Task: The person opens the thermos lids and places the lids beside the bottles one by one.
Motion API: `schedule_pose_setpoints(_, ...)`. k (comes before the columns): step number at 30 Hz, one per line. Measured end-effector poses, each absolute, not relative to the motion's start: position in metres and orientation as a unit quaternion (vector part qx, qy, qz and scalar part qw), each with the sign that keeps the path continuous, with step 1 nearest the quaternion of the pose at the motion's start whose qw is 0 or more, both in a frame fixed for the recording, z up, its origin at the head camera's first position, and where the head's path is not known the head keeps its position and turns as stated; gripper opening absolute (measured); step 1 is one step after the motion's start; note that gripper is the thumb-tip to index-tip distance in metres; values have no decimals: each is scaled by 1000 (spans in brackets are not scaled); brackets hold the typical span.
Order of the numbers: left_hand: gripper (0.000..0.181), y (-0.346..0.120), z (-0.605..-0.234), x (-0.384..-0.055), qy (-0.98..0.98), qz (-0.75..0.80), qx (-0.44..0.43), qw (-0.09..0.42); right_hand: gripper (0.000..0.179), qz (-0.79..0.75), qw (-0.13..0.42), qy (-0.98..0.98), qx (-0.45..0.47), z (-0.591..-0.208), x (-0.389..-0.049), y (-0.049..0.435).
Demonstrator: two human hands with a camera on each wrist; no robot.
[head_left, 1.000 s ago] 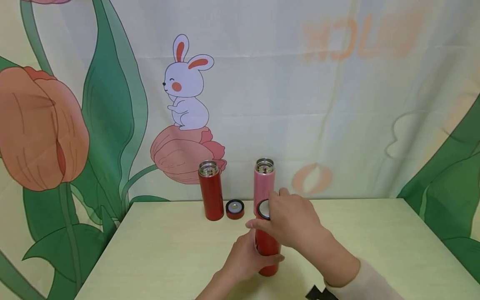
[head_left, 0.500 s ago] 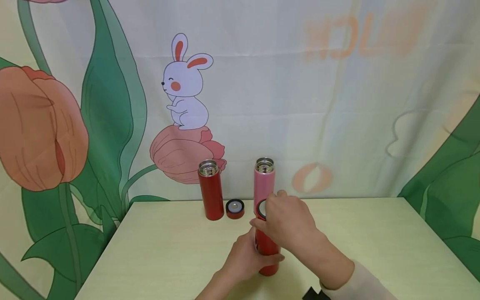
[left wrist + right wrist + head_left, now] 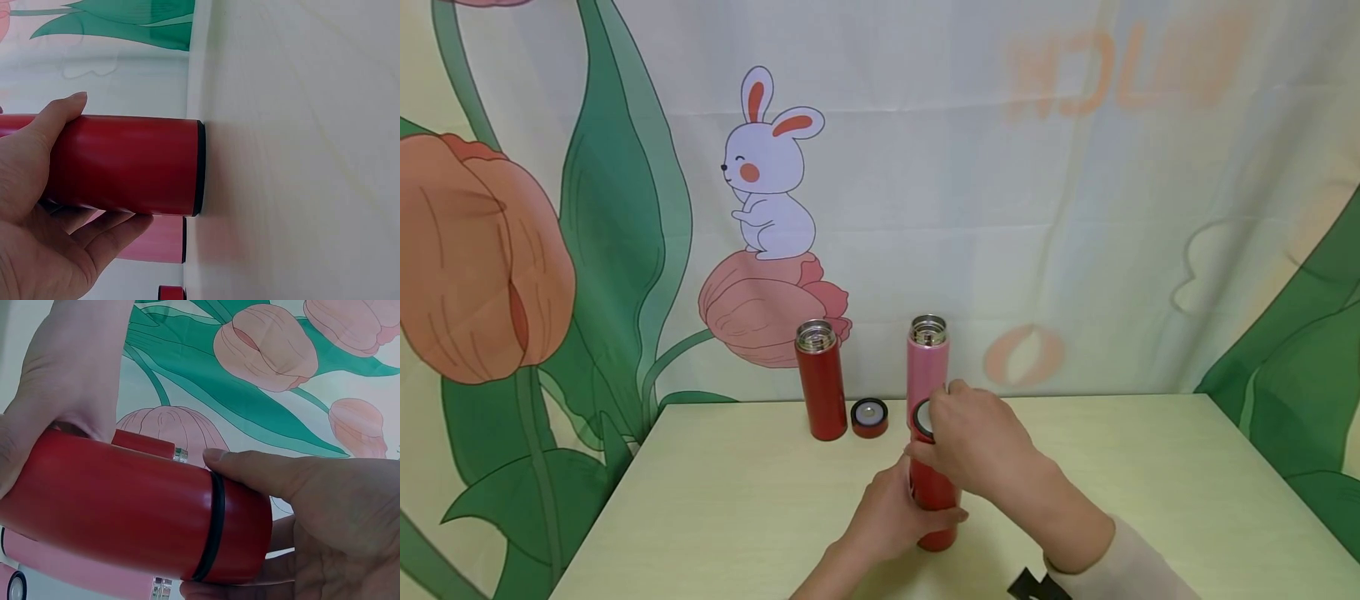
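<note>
A red thermos bottle [image 3: 934, 490] with a black base ring stands upright near the front of the table. My left hand [image 3: 891, 512] grips its body, with thumb and fingers wrapped round opposite sides. My right hand [image 3: 981, 437] holds the red lid [image 3: 247, 531] at the top, thumb on one side and fingers on the other. A black ring shows between lid and body in the right wrist view. From the head view, my right hand hides most of that lid. Behind the bottle, an upturned pink lid [image 3: 923, 419] is partly covered by my right hand.
An open pink thermos [image 3: 928, 362] stands behind the held bottle. Farther left, an open red thermos [image 3: 822, 387] stands beside its upturned red lid [image 3: 869, 418]. The pale table [image 3: 737, 500] meets a printed curtain [image 3: 925, 167] at the back.
My right hand has shifted slightly at the lid, and its thumb has drawn a little to the right. The left hand and the bottles hold nearly the same places.
</note>
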State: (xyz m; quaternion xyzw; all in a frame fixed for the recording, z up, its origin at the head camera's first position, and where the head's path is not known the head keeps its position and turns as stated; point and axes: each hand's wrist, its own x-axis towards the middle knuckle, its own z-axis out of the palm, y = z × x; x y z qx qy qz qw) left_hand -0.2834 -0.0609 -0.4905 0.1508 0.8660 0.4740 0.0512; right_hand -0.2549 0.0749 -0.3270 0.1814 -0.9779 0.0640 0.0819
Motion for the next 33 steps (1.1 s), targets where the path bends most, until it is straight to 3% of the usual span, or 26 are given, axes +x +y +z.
schedule_pose_setpoints(17,83,-62,-490,-284,861,481,156,55,31,114,2,-963,244,-318,-264,88)
schedule_pose_setpoints(28,76,-62,-489,-284,856,488,161,64,59,121,-40,-949,289,-314,-272,95)
schedule_pose_setpoints(33,75,-62,-488,-284,853,492,160,66,59,129,-63,-944,297,-311,-273,97)
